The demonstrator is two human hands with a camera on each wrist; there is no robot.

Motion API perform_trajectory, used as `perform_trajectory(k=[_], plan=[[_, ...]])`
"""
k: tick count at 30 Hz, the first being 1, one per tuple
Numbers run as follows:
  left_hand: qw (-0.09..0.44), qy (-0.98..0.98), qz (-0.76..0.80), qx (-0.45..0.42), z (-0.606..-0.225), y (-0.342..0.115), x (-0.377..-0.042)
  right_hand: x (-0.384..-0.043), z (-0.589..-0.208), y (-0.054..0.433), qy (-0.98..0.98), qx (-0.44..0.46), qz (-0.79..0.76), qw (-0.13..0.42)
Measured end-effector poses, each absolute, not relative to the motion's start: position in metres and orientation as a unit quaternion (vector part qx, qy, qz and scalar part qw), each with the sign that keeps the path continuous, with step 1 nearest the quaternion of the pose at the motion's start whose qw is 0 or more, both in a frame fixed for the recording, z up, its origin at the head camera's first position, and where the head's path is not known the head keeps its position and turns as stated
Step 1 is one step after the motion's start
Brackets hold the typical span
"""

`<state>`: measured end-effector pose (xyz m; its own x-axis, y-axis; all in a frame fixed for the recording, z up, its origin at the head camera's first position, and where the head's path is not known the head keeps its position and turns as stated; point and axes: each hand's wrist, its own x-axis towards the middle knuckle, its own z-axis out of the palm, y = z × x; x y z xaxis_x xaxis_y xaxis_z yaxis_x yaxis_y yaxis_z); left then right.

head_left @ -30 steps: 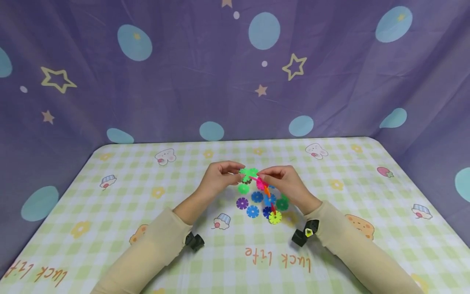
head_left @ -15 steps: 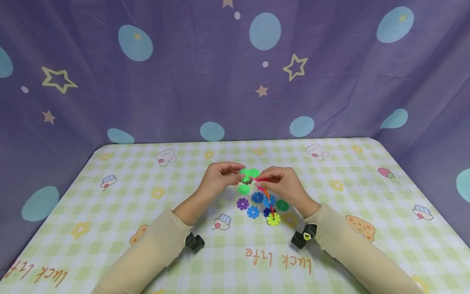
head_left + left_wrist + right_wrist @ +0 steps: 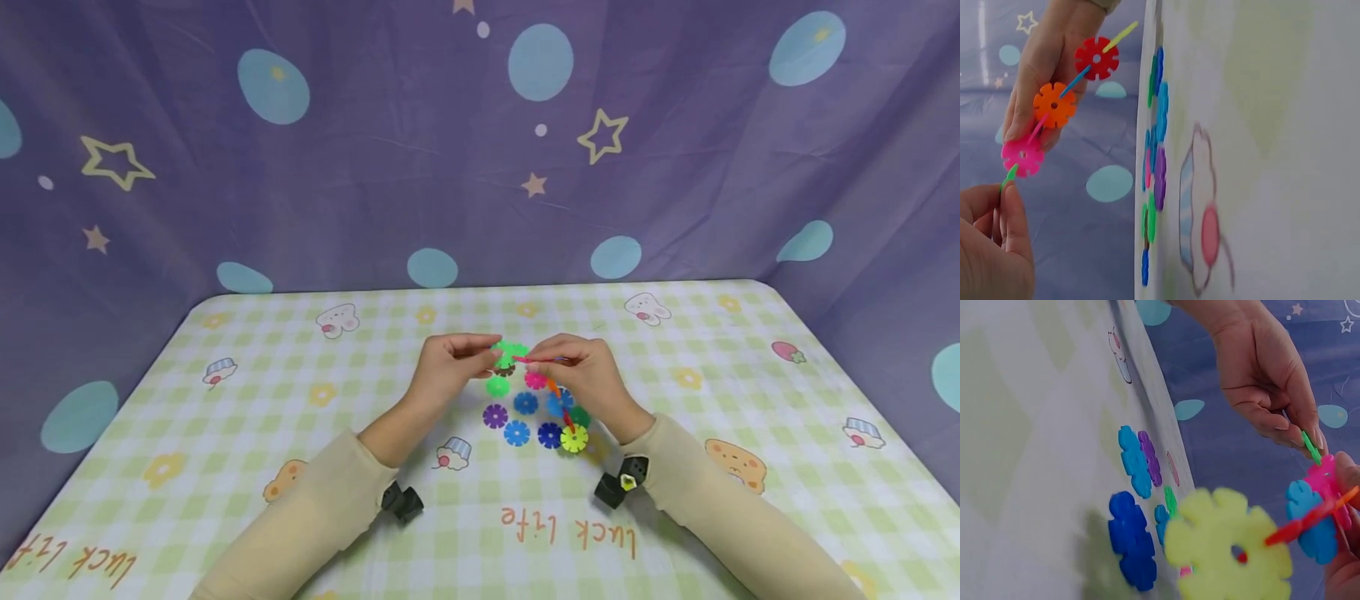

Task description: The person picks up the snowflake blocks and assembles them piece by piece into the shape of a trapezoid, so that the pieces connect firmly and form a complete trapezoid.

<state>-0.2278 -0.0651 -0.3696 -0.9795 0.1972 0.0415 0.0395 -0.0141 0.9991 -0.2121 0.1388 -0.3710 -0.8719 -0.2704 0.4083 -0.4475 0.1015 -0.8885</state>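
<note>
A chain of slotted plastic flower discs hangs between the hands. My left hand pinches the green disc at one end. My right hand grips the chain near the pink disc, which meets the green one. From there the chain runs through an edge-on pink disc, an orange disc, a blue disc and a red disc to a yellow disc. Fingers partly cover the join in the head view.
Loose discs lie on the checked tablecloth below the hands. Among them are a purple disc, a light blue disc, a dark blue disc and a green disc. Behind the table hangs a purple curtain.
The chain's yellow end has swung to the right, uncovering more of the dark blue disc. My right fingers have shifted slightly along the pink part. The left hand stays nearly in place.
</note>
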Motion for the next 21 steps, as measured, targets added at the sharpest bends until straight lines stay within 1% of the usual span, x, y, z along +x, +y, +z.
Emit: perform_trajectory(k=[6,15,18,21], plan=[[0.049,0.686,0.723,0.068,-0.366,-0.060,-0.225,-0.220,-0.384,0.143,-0.731,0.234,0.637,0.078],[0.088,0.682,0.722,0.077,-0.366,-0.062,-0.226,-0.220,-0.382,0.146,-0.725,0.266,0.632,0.066],[0.095,0.682,0.721,0.076,-0.367,-0.063,-0.226,-0.220,-0.382,0.146,-0.728,0.267,0.629,0.051],[0.101,0.687,0.716,0.073,-0.368,-0.064,-0.225,-0.220,-0.381,0.147,-0.728,0.263,0.633,0.022]])
